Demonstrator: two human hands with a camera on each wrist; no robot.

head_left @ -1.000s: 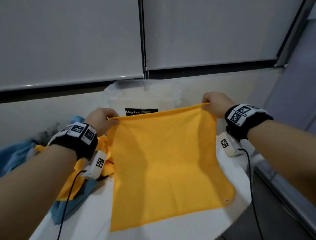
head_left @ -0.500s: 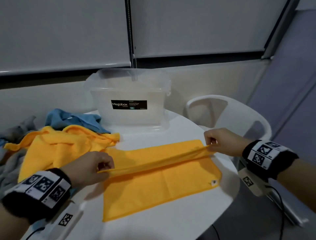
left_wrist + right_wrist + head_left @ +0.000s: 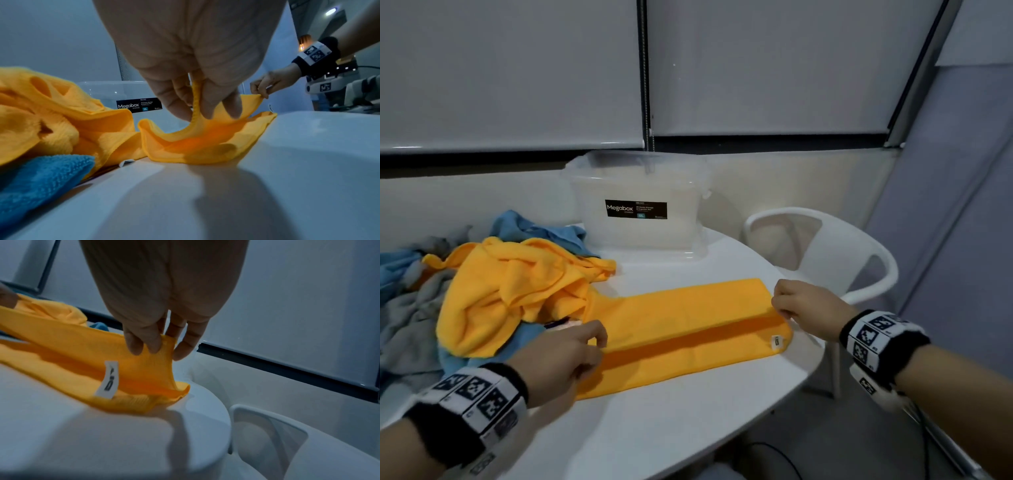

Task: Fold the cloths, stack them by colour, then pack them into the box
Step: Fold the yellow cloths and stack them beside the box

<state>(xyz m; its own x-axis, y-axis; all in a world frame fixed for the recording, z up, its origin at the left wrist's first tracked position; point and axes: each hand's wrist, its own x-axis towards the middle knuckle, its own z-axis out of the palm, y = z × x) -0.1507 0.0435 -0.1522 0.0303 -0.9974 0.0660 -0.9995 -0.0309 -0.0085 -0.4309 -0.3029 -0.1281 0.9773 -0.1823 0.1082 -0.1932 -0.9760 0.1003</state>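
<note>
fingers (image 3: 213, 104) of the left hand (image 3: 558, 359) pinch one corner of the half-folded orange microfibre cloth (image 3: 688, 329) on the round white table (image 3: 671, 421); the right hand (image 3: 808, 308) pinches the opposite corner. if either pinch slips or they drop unevenly, the top layer may land skewed. the crumpled orange, blue and grey cloth pile (image 3: 493, 291) touches its left end and could snag it.

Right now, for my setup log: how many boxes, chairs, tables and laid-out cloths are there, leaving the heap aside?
Box: 1
Chair: 1
Table: 1
Laid-out cloth, orange: 1
Total: 4
The cloths in the heap overlap too much to count.
</note>
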